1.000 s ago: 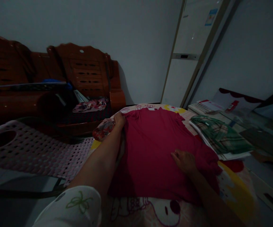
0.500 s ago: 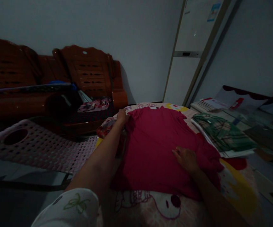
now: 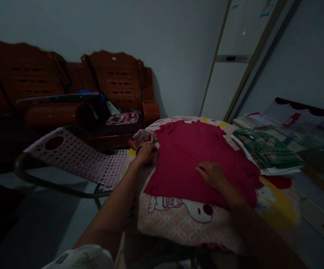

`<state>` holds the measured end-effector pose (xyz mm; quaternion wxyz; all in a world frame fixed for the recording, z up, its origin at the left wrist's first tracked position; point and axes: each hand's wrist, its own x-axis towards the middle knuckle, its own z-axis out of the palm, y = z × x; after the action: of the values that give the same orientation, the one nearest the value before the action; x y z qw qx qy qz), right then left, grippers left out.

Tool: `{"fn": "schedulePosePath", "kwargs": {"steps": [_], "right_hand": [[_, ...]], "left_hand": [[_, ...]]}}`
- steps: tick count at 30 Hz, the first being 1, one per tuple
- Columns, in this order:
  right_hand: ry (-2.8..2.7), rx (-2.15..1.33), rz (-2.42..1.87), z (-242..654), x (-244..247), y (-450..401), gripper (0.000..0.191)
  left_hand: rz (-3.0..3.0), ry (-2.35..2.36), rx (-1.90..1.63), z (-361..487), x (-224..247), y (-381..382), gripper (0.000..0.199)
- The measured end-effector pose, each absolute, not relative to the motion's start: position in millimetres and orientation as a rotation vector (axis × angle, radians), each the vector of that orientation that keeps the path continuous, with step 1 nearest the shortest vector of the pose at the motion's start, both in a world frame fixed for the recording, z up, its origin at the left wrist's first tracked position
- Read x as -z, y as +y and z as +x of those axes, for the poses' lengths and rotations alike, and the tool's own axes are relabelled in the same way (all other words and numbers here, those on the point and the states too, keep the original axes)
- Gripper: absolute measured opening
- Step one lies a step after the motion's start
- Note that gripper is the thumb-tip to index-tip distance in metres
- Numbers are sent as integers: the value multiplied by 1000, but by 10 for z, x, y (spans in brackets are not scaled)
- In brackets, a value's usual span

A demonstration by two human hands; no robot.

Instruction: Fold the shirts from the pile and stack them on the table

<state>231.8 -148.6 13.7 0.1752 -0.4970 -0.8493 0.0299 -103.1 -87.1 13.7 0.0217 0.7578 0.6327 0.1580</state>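
Note:
A magenta short-sleeved shirt (image 3: 184,164) lies spread out, with some wrinkles, on a table covered by a patterned cloth (image 3: 175,228). My left hand (image 3: 147,153) is at the shirt's left side edge, fingers bent downward. Dim light hides whether they grip the fabric. On the middle of the shirt rests my right hand (image 3: 213,175), its fingers stretched out to the left over the cloth. A crumpled red and beige patterned cloth (image 3: 141,139) sits just beyond my left hand.
A folded green plaid garment (image 3: 265,147) lies on a pile at the right. To the left stands a pink woven chair (image 3: 77,157), with a carved wooden sofa (image 3: 114,82) behind. A tall white cabinet-like unit (image 3: 223,86) stands at the back wall.
My left hand has moved from the shirt's upper left sleeve down along its left side, closer to me. My right hand remains on the shirt. The view has shifted left.

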Motion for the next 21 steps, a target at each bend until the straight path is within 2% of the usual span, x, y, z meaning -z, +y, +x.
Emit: {"fn": "schedulePosePath", "kwargs": {"steps": [6,10,13,18,21], "right_hand": [[-2606,-375,-962,1779,-210,-1745,13],[-2652,-369,-793,1595,-163,-1835,12],[-2687,-341,-735,1486,-122,-1910,15],[-2728,-354,-807,1233,-124,-2044,24],[-2649,-624,-837,1106,-157,-2053,32]], "left_hand": [[2409,1931,-500,-1275,-94,-965,48],[2408,1858,-516,-1265,-200,-1060,37],[2351,1895,-498,-1096,-245,-1106,27],[2146,2137,-421,-774,-217,-1072,34],[2072,2150,-427,-735,-214,-994,32]]}}
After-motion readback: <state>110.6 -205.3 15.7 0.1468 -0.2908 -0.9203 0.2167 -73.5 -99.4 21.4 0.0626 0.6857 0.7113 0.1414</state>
